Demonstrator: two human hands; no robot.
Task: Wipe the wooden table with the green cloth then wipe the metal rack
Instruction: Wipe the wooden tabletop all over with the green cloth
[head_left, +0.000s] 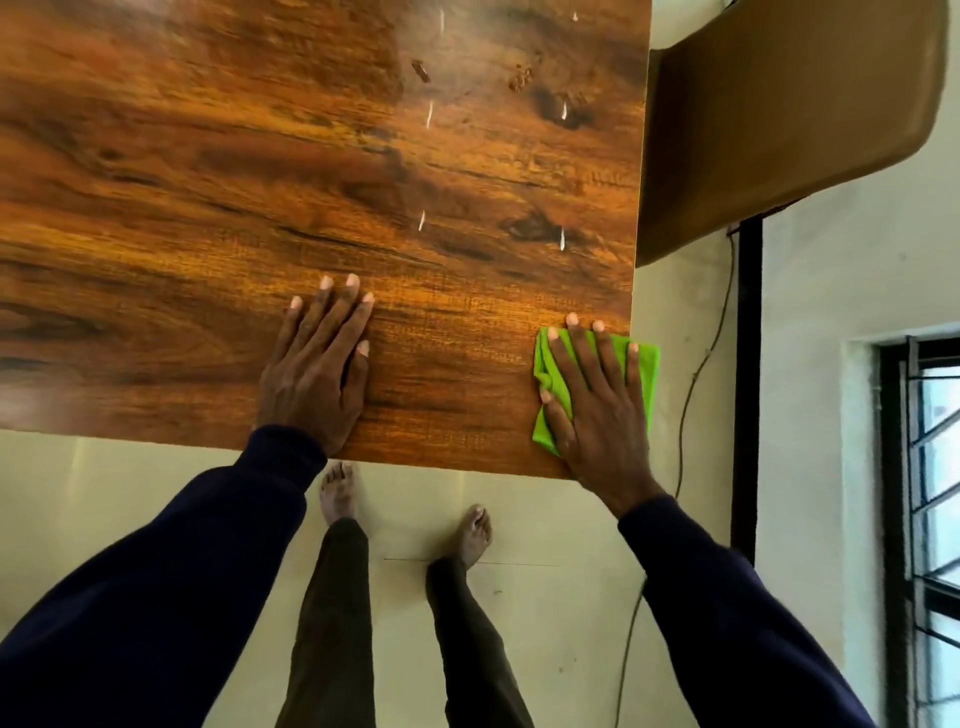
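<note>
Your right hand (592, 400) lies flat on the green cloth (644, 374), fingers spread and pressing it down at the near right corner of the desk (208, 182). The cloth is folded into a small pad; its right edge sticks out a little past the desk's right edge, and its near tip shows by your thumb. Your fingertips reach just beyond the cloth's far edge onto the bare wood.

Your left hand (317, 374) rests palm down on the desk, well apart from the cloth, fingers together and extended, holding nothing. Its wrist sits at the near edge of the desk. Both arms wear dark blue sleeves (171, 571).

The desk top is glossy wood grain with dark knots; a few small brown crumbs (519, 78) lie near the far right part, and thin bright streaks show in a rough line down the right half.

Beyond the desk's right edge stands a brown chair (789, 104), just beside it. A thin cable (696, 374) hangs along the wall on the right, next to a dark post (747, 364). A barred window (930, 493) is at the far right. Your bare feet (472, 535) stand on the pale floor (561, 649) just under the near edge.
</note>
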